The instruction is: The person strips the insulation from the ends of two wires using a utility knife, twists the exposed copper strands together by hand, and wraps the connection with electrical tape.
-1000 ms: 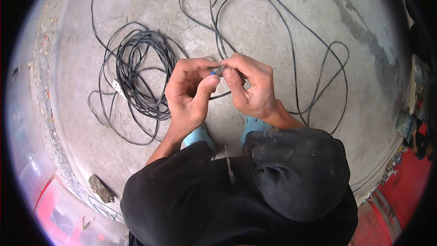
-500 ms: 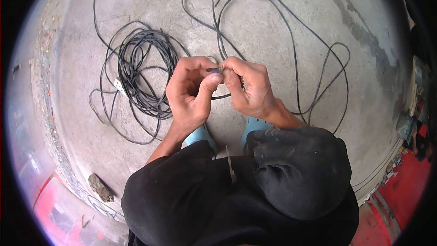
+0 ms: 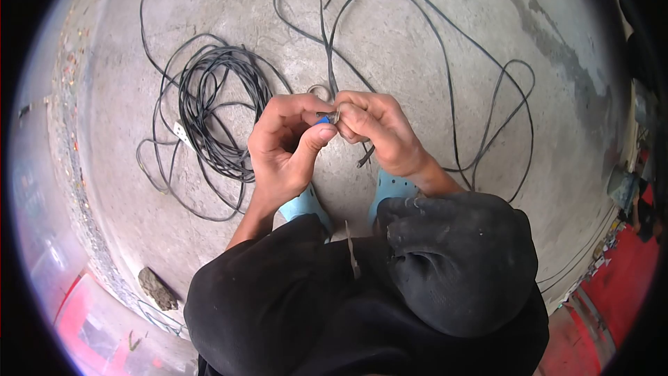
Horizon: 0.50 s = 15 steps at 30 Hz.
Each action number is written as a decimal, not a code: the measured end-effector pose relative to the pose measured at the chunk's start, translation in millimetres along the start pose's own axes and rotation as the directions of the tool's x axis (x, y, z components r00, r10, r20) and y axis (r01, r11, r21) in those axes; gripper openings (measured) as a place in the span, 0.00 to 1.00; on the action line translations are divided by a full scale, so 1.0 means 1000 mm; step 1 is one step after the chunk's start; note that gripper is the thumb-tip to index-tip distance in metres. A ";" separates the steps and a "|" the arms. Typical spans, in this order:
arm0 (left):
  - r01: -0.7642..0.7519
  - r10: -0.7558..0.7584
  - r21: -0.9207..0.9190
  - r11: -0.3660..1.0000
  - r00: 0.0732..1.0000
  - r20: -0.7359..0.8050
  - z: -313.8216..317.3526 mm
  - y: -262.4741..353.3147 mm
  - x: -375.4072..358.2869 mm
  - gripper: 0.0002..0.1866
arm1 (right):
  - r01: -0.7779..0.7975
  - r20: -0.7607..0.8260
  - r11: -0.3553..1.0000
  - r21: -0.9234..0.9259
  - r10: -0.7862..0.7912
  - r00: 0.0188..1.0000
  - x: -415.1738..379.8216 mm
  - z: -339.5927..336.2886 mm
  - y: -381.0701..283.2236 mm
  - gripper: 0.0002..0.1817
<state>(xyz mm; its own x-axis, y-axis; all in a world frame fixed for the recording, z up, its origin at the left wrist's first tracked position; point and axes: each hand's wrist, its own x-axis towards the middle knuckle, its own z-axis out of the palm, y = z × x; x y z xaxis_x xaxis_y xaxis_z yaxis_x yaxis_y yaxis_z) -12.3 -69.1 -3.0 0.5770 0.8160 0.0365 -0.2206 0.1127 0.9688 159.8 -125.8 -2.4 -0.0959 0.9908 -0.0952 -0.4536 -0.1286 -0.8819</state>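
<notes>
In front of my body, both hands meet with their fingertips together. My left hand (image 3: pixel 285 143) pinches a black cable end with a small blue piece (image 3: pixel 323 120) between thumb and forefinger. Thin, pale strands that look like bare wire (image 3: pixel 337 117) stick out towards the other hand. My right hand (image 3: pixel 381 131) has its fingers closed on these strands, its thumb against the forefinger. Below the right fingers pokes a cut black cable end (image 3: pixel 364 158). How the cable runs inside the hands is hidden.
A coil of black cable (image 3: pixel 223 111) lies on the concrete floor to the left, with a white power strip (image 3: pixel 183 132) beside it. Loose black cable loops (image 3: pixel 445 49) spread ahead and right. My blue clogs (image 3: pixel 306 205) stand below the hands. A brown lump (image 3: pixel 157 288) lies lower left.
Both hands have shifted slightly down and left. My right fingers have curled in more, and the cut cable end below them now shows, as does more of the blue piece.
</notes>
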 end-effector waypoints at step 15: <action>-0.094 0.103 0.083 0.992 0.987 -0.120 -0.002 -0.003 0.000 0.09 | 0.136 -0.092 0.926 -0.352 -0.179 0.980 0.003 0.005 0.002 0.08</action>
<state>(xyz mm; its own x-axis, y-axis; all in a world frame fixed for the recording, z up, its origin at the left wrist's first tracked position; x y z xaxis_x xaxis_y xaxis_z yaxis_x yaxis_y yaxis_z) -13.5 -68.5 -6.2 0.4524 0.8854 0.1066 -0.2081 -0.0115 0.9780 154.2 -123.5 -2.6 0.0683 0.9974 0.0224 -0.1208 0.0305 -0.9922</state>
